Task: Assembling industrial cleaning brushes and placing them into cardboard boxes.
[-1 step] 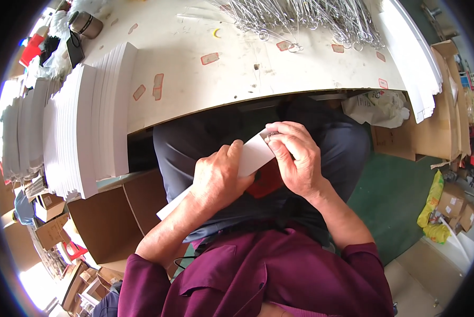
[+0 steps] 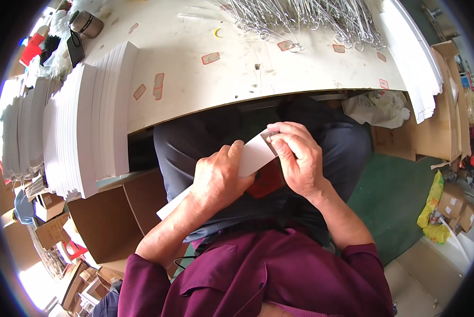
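Note:
A long, narrow white box [image 2: 255,157] lies slanted over my lap, its far end up and to the right. Wrapped around its middle, my left hand [image 2: 216,171] grips it, fingers on top and thumb along the near side. At the box's upper end is my right hand [image 2: 299,156], its fingers bent over the open end and the thumb close to them. Small greyish bits show in that opening between the fingers; I cannot make out what they are. Below the box, a red object [image 2: 266,182] shows partly at my lap.
Thin metal rods with ring ends [image 2: 305,21] are heaped at the table's back [image 2: 194,79]. Upright stacks of white flat boxes [image 2: 70,132] stand left, and more white pieces [image 2: 414,58] lie right. A cardboard carton [image 2: 102,222] sits lower left. A metal flask [image 2: 86,25] lies far left.
My right hand has shifted very slightly at the box's end, and a bit more of the opening shows. My left hand stays in place.

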